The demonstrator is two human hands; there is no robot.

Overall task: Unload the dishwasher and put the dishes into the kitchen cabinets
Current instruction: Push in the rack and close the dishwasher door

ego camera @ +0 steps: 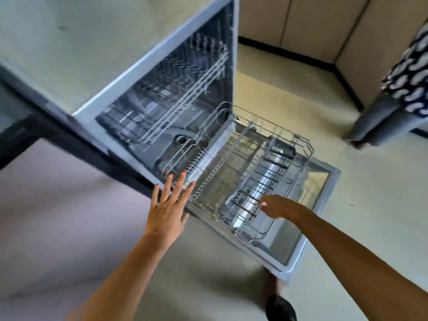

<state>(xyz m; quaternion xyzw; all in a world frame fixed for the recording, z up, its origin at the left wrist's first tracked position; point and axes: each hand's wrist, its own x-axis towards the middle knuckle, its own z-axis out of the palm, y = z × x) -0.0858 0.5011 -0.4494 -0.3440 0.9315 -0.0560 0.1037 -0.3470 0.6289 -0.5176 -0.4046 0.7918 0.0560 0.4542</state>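
The dishwasher [148, 66] stands open with its door [324, 181] folded down flat. The lower rack [222, 172] is pulled out over the door and looks bare of dishes. A grey cutlery basket [266, 172] sits in the rack's right part. My left hand [169, 205] hovers with fingers spread and straight at the rack's near left corner, holding nothing. My right hand [278, 207] reaches to the near end of the cutlery basket, its fingers bent down over the basket's rim. The upper rack [180, 89] inside the machine shows only bare wires.
A countertop [69, 38] lies above the dishwasher. Beige cabinet fronts [312, 24] with a black plinth run along the far side. A dark patterned cloth [410, 72] hangs at the right. My foot in a dark shoe [280, 306] stands beside the door's edge.
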